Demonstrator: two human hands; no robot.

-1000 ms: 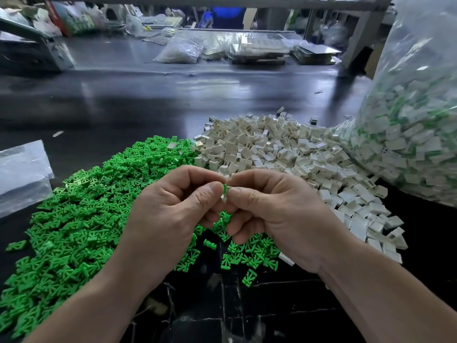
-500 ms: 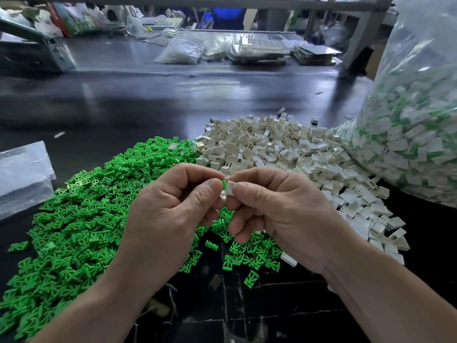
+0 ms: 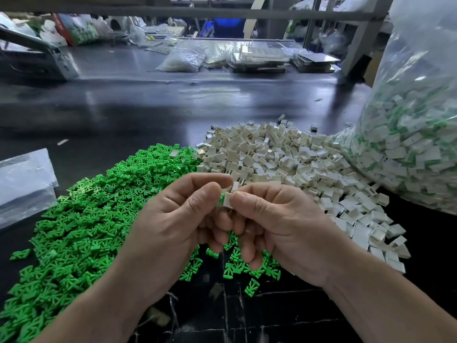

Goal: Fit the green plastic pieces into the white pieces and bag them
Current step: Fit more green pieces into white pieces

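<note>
Dark table (image 3: 148, 107), clear bag (image 3: 415, 134) of fitted pieces at right (green showing through white), green pile (image 3: 81, 226) left, white pile (image 3: 284, 159) beside it, left hand (image 3: 173, 224) pinching a green piece (image 3: 219, 200), right hand (image 3: 279, 226) pinching a white piece (image 3: 228, 201), the two touching between the thumbs

Green forked plastic pieces (image 3: 81, 226) heap at left, touching heaped white square plastic pieces (image 3: 284, 157). One white piece (image 3: 228, 202), a green piece (image 3: 220, 201) at its left edge, is held above. A clear bag (image 3: 415, 149) of fitted pieces stands right.
</note>
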